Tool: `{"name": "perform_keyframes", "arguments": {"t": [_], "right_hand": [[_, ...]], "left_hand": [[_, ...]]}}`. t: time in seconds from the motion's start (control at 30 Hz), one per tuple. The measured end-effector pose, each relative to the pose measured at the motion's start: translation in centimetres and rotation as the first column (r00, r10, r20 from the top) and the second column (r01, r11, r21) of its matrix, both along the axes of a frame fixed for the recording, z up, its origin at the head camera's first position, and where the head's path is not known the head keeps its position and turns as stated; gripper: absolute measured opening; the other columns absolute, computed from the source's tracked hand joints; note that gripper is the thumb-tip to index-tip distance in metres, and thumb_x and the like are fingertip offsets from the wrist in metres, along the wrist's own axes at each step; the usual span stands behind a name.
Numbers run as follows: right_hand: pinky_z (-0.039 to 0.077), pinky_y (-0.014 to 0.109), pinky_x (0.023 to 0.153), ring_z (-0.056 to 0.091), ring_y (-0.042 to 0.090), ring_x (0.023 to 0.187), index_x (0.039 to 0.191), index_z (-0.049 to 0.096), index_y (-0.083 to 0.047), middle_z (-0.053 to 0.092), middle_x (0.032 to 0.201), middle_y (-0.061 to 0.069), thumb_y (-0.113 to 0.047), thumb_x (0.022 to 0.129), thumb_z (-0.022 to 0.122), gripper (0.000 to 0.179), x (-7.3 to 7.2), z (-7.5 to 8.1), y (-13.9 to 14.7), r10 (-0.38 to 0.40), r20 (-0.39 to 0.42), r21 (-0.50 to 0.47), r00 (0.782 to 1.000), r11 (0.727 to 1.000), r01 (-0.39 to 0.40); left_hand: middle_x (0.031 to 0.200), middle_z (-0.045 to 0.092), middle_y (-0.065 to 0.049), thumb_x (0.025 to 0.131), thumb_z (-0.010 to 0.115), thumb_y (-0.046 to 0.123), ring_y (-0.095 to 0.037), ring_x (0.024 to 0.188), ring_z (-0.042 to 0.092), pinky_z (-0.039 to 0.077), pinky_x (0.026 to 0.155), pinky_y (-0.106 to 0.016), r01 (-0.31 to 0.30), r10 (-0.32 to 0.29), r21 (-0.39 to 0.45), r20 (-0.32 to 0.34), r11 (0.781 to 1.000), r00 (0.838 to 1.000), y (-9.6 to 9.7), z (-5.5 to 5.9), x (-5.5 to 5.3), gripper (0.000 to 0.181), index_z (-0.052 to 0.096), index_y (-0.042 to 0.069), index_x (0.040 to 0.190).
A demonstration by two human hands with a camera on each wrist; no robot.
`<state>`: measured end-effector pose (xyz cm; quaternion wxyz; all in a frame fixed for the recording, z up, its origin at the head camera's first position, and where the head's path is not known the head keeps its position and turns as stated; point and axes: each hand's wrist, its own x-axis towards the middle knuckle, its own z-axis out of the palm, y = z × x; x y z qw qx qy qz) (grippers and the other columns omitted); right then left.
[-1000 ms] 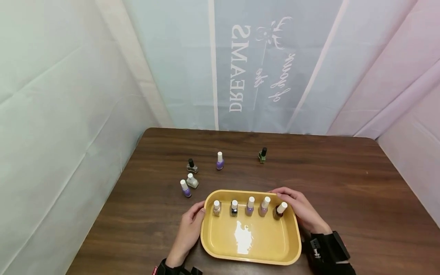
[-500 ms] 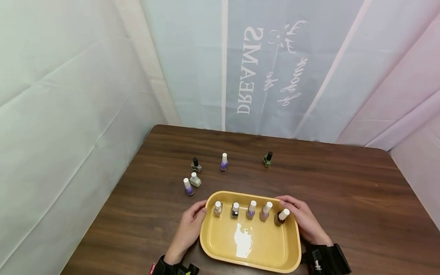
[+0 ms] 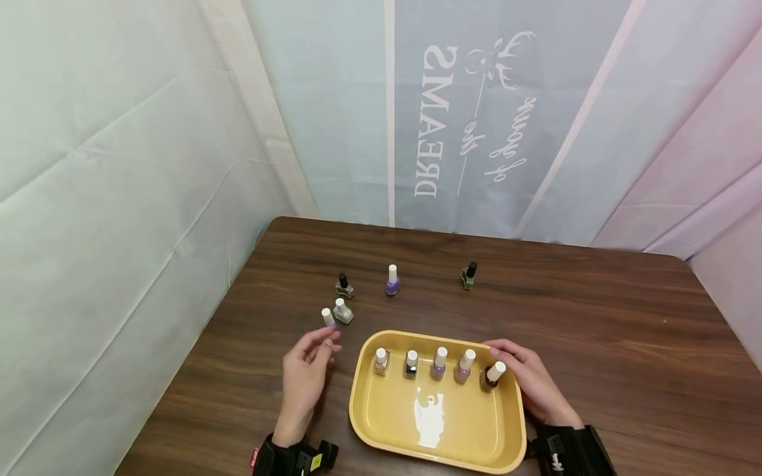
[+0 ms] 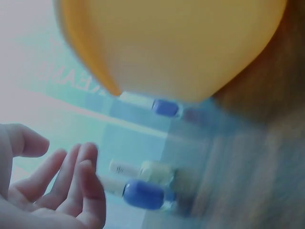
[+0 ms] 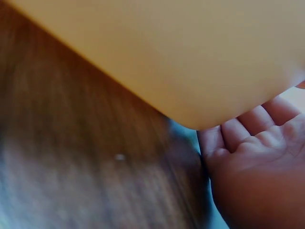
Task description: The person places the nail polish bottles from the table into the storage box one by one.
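Note:
My left hand [image 3: 302, 380] is off the tray, its fingers loosely bent and apart, reaching toward a purple nail polish bottle [image 3: 328, 318] with a white cap. In the left wrist view that purple nail polish [image 4: 143, 194] lies just past the fingertips, and nothing is in the hand. Beside it stands a pale grey nail polish bottle [image 3: 343, 313]. At its far right corner, my right hand [image 3: 536, 383] grips the yellow tray [image 3: 464, 439], thumb at the rim and fingers behind the wall. A row of several nail polishes, among them a dark one [image 3: 493, 375], stands along the tray's far side.
Farther back on the wooden table [image 3: 625, 344] stand a black-capped grey bottle [image 3: 344, 287], another purple bottle [image 3: 392, 284] and a green bottle [image 3: 468, 277]. A printed curtain [image 3: 333, 132] hangs behind the table's far edge.
My left hand has let go of the tray's left side and moved left toward the purple nail polish. My right hand keeps its hold on the tray. The head view has shifted slightly.

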<state>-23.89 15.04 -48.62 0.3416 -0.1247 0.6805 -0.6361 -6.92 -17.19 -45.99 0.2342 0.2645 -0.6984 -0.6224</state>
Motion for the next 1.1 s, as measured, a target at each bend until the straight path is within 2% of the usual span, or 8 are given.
{"name": "perform_keyframes", "arguments": {"t": [0.1,0.2,0.37,0.47,0.6,0.7,0.93,1.1], "right_hand": [[0.059,0.036,0.075,0.070,0.019,0.091,0.116,0.063,-0.010,0.066,0.104,0.002,-0.029,0.100,0.052,0.028,0.0,0.0,0.1,0.000,0.002,-0.003,1.000,1.000,0.000],[0.059,0.036,0.074,0.070,0.018,0.091,0.116,0.063,-0.010,0.066,0.103,0.001,-0.029,0.100,0.052,0.027,0.0,-0.1,0.0,-0.005,-0.002,-0.005,1.000,1.000,0.005],[0.059,0.036,0.074,0.070,0.017,0.089,0.114,0.064,-0.012,0.067,0.102,0.000,-0.029,0.100,0.051,0.026,-0.1,-0.2,-0.1,-0.017,0.000,-0.009,1.000,1.000,0.017],[0.059,0.036,0.074,0.070,0.017,0.088,0.114,0.064,-0.011,0.067,0.102,0.001,-0.030,0.100,0.052,0.026,0.0,-0.2,-0.1,-0.029,0.002,0.004,1.000,1.000,0.029],[0.059,0.035,0.074,0.070,0.017,0.088,0.114,0.064,-0.010,0.066,0.102,0.002,-0.031,0.099,0.054,0.028,0.2,-0.1,-0.1,-0.044,0.007,0.034,0.999,0.998,0.044],[0.059,0.035,0.074,0.070,0.017,0.088,0.115,0.063,-0.008,0.066,0.102,0.002,-0.030,0.099,0.054,0.029,0.2,-0.1,0.0,-0.042,0.011,0.038,0.999,0.998,0.042],[0.059,0.034,0.073,0.069,0.016,0.088,0.115,0.064,-0.009,0.067,0.101,0.001,-0.029,0.099,0.054,0.028,0.1,-0.1,0.0,-0.040,-0.005,0.024,0.999,0.999,0.041],[0.059,0.034,0.074,0.069,0.016,0.089,0.115,0.064,-0.010,0.067,0.102,0.000,-0.030,0.099,0.053,0.027,0.1,-0.1,0.0,-0.036,0.012,0.017,0.999,0.999,0.035]], "left_hand": [[0.115,0.067,-0.016,0.093,0.057,0.001,-0.006,0.082,0.066,0.052,0.072,-0.019,-0.079,0.079,-0.009,-0.020,0.997,0.997,-0.8,0.3,-0.3,0.025,0.065,0.002,0.117],[0.121,0.062,-0.012,0.092,0.058,0.003,-0.003,0.084,0.062,0.048,0.071,-0.016,-0.115,0.115,-0.013,-0.011,0.993,0.993,-1.5,0.4,-0.7,0.028,0.063,0.004,0.120],[0.123,0.061,-0.009,0.091,0.062,0.006,-0.005,0.083,0.059,0.045,0.066,-0.018,-0.099,0.100,-0.027,0.031,0.995,0.995,-2.4,0.1,-1.6,0.032,0.061,0.004,0.123],[0.111,0.063,-0.012,0.090,0.063,0.006,-0.006,0.077,0.058,0.045,0.063,-0.018,-0.082,0.085,-0.039,0.056,0.996,0.995,-2.6,-0.2,-2.1,0.033,0.060,0.004,0.123],[0.087,0.064,-0.013,0.087,0.065,0.004,-0.009,0.067,0.057,0.044,0.058,-0.020,-0.072,0.075,-0.033,0.088,0.997,0.993,-2.6,-0.8,-2.5,0.036,0.061,0.008,0.123],[0.080,0.063,-0.012,0.086,0.066,0.003,-0.011,0.065,0.056,0.043,0.056,-0.020,-0.070,0.073,-0.026,0.099,0.997,0.992,-2.6,-1.2,-2.7,0.037,0.062,0.009,0.122],[0.087,0.067,-0.020,0.086,0.067,0.004,-0.013,0.067,0.060,0.042,0.057,-0.019,-0.054,0.057,-0.026,0.120,0.998,0.991,-2.5,-1.8,-3.1,0.037,0.061,0.006,0.123],[0.099,0.067,-0.021,0.088,0.066,0.003,-0.013,0.067,0.061,0.041,0.055,-0.018,-0.060,0.062,-0.020,0.131,0.998,0.989,-2.4,-2.1,-3.4,0.037,0.060,0.004,0.124]]}}
